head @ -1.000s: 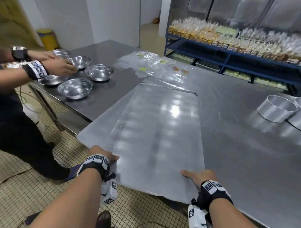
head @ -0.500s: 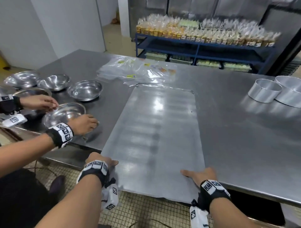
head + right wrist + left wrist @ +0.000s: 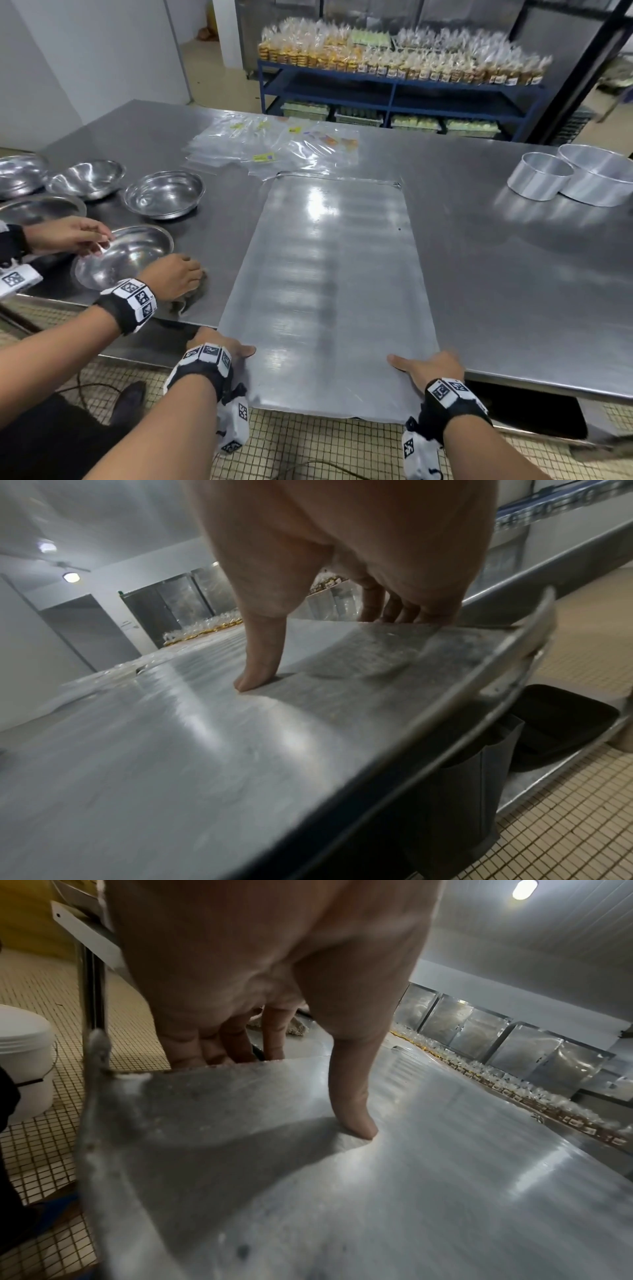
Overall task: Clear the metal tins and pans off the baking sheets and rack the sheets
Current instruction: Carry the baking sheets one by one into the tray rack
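A large flat metal baking tray (image 3: 329, 281) lies lengthwise on the steel table (image 3: 513, 291), its near end hanging over the table's front edge. My left hand (image 3: 219, 347) grips the tray's near left corner, thumb on top and fingers curled under the rim (image 3: 212, 1053). My right hand (image 3: 428, 370) grips the near right corner the same way, thumb pressed on the sheet (image 3: 260, 669), fingers below the edge. The tray (image 3: 377, 1191) shows a dusty, shiny top in both wrist views.
Another person's hands (image 3: 171, 277) work at several steel bowls (image 3: 164, 193) on the table's left. Clear plastic bags (image 3: 274, 147) lie beyond the tray's far end. Two round metal rings (image 3: 541, 176) stand at the right. A blue rack of packed goods (image 3: 394, 68) is behind.
The tray has swung from a slant to square with the table's front edge, both my hands keeping their grips. The other person's hands moved from the far bowls to the nearest bowl.
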`<control>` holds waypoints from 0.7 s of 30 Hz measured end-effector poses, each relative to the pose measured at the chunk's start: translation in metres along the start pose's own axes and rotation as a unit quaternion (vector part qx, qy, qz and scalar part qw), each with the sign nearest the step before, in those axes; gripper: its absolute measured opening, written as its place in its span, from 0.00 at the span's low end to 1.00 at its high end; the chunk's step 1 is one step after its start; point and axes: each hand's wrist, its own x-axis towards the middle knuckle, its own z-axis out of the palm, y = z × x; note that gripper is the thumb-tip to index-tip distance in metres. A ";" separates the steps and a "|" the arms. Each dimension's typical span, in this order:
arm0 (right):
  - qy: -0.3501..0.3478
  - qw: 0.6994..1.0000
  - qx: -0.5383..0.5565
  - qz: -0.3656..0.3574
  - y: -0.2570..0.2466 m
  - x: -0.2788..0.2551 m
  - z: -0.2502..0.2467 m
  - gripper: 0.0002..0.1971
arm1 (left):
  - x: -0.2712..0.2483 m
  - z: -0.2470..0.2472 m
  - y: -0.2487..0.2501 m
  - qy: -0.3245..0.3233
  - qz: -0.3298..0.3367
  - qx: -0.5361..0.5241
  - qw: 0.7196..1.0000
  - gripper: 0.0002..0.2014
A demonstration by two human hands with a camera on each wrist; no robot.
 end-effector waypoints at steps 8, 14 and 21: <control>-0.006 1.000 -0.013 0.008 0.002 0.003 -0.005 0.62 | -0.059 0.044 0.148 -0.049 -0.559 -0.301 0.771 0.45; -0.013 0.995 -0.090 0.028 0.000 0.016 -0.011 0.64 | -0.055 0.051 0.152 -0.008 -0.564 -0.292 0.772 0.41; -0.038 0.997 -0.060 0.035 -0.009 0.004 -0.031 0.60 | -0.051 0.042 0.171 -0.009 -0.557 -0.311 0.770 0.35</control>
